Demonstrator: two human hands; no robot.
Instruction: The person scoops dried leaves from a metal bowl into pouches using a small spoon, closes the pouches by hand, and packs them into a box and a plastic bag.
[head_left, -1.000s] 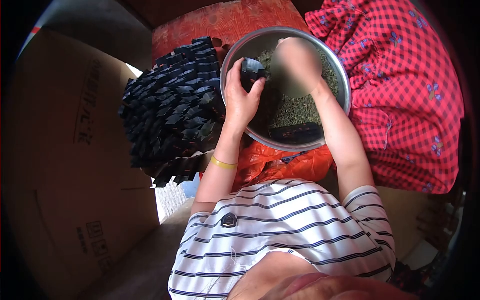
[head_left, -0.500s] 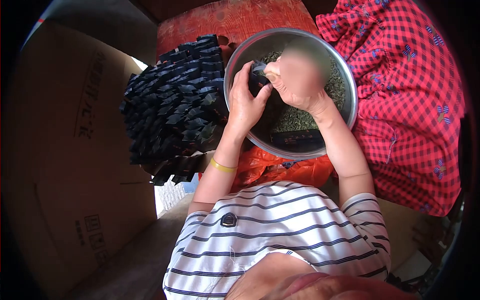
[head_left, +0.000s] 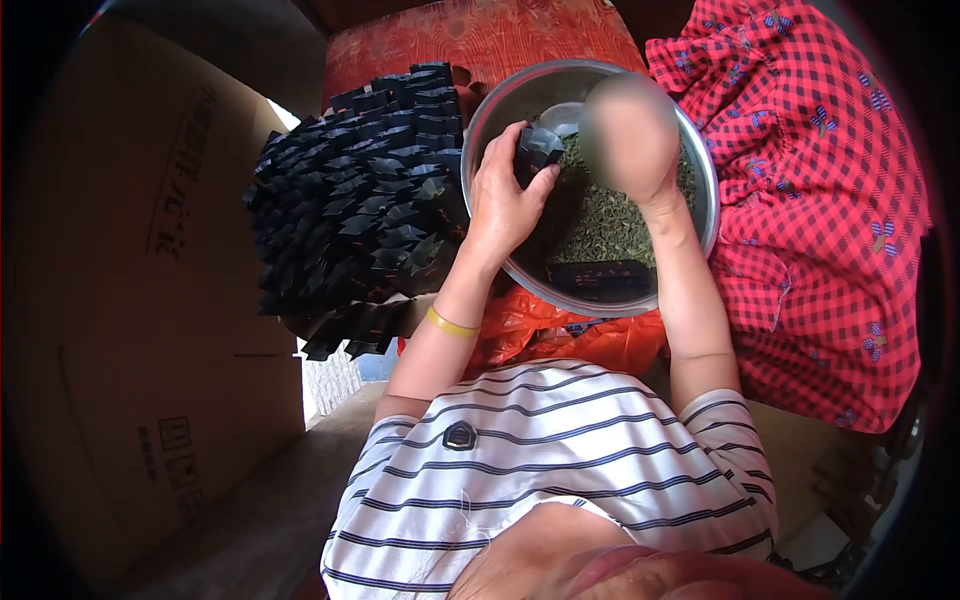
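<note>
A metal bowl point(head_left: 712, 215) holds dried green leaves point(head_left: 610, 225). Over its left side my left hand point(head_left: 508, 195) grips a small black packet point(head_left: 541, 148) between thumb and fingers, its opening facing up. My right hand point(head_left: 632, 140) is over the upper right of the leaves, to the right of the packet and apart from it. Blur covers its fingers, so what it holds, if anything, cannot be made out. Another black packet point(head_left: 600, 277) lies flat inside the bowl at the near edge.
Many black packets point(head_left: 360, 190) stand in dense rows left of the bowl. Beneath is a red wooden surface point(head_left: 480, 35). A red checked cloth point(head_left: 810, 220) lies right, an orange plastic bag point(head_left: 520, 330) in front, and a large cardboard box point(head_left: 120, 300) at far left.
My right hand moved left to the packet's opening half a second ago, then back right over the leaves. My left hand has kept its grip on the packet. The view has shifted slightly.
</note>
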